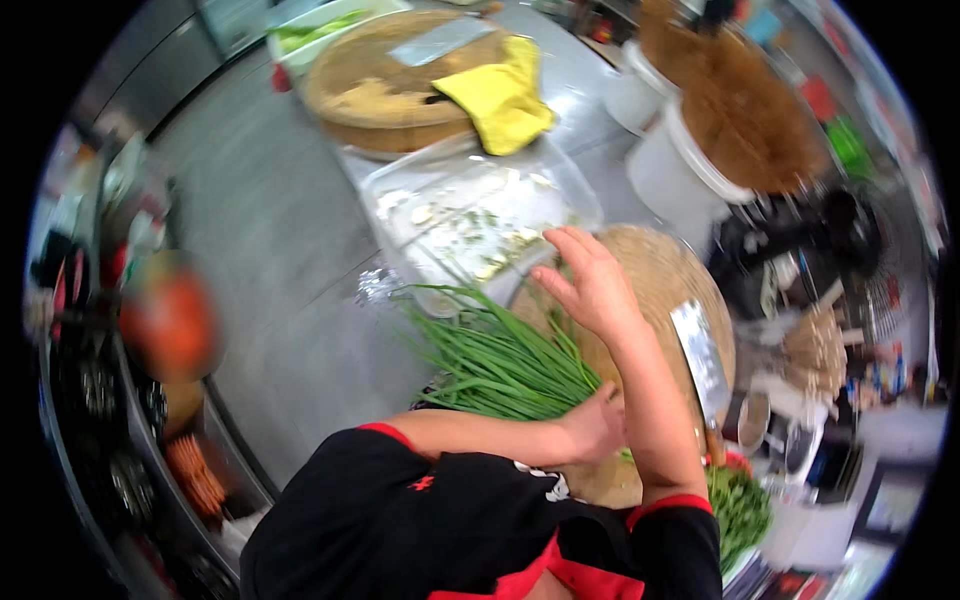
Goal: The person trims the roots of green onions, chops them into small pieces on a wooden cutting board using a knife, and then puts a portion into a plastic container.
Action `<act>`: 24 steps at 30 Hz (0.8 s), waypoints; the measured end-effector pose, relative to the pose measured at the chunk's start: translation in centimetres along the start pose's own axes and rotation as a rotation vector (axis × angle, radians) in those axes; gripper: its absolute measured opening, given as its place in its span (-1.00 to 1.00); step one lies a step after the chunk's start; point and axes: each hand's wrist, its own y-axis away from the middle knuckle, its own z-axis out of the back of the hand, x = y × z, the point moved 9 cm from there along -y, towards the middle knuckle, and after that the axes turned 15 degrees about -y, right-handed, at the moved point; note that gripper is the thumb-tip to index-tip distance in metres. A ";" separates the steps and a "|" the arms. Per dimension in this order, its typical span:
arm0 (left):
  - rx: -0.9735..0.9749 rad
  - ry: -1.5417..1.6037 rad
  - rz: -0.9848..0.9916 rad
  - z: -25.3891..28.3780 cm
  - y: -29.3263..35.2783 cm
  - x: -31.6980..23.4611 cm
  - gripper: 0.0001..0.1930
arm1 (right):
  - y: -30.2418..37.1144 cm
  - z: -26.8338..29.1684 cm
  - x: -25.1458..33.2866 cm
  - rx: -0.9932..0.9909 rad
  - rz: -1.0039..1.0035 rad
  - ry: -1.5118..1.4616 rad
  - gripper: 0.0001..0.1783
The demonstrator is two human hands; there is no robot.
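A thick bunch of green onions lies across the near left side of a round wooden chopping board, its leaf tips hanging out to the left. My left hand is closed around the bunch at its right end. Above the far part of the board, my right hand is raised with its fingers apart and holds nothing. On the board's right side, beyond my right forearm, rests a cleaver with a wide metal blade. My right forearm hides part of the board.
Beyond the board sits a clear plastic tray with chopped scraps. Farther off are a second round board, another cleaver and a yellow cloth. White buckets stand at right; leafy greens lie near my right elbow.
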 end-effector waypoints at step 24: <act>0.081 -0.276 -0.149 4.4 -1.2 -0.4 -0.18 | 39.0 17.4 -12.7 -0.302 -0.728 0.555 -0.45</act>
